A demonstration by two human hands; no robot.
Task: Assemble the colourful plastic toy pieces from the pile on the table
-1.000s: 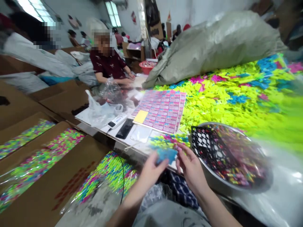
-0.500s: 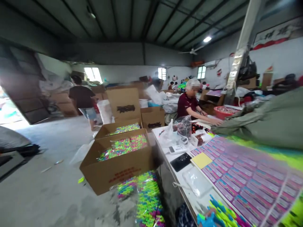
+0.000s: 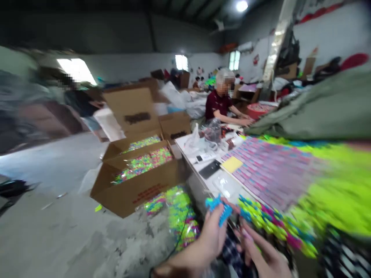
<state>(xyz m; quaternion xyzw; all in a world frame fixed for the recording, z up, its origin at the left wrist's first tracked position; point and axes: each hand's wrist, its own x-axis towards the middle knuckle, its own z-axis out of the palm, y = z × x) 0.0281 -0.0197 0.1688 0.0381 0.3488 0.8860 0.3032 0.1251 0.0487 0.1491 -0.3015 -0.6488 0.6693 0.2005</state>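
Near the table's front edge, my left hand (image 3: 213, 231) is closed around small bright-blue plastic toys (image 3: 220, 208); their exact shape is blurred. Close to its right, my right hand (image 3: 257, 247) has its fingers curled and pressed together, and what they hold, if anything, cannot be made out. Just beyond the right hand lies a row of blue, yellow-green and magenta plastic toys (image 3: 272, 220) along the table edge. Behind them are sheets of pink and purple printed cards (image 3: 261, 166). A large heap of yellow-green pieces (image 3: 339, 185) spreads at the right.
The white table (image 3: 188, 150) carries a dark phone (image 3: 210, 169), a yellow pad (image 3: 232, 164) and clear plastic bags. On the floor at left stands an open carton (image 3: 145, 189) with bagged colourful pieces, beside more filled bags (image 3: 179, 212). A co-worker (image 3: 218, 100) sits at the far side.
The view has tilted down and shifted. Both my hands now show above the table's front edge with the blue toys, where earlier only a bit of hand and blue pieces showed low down.
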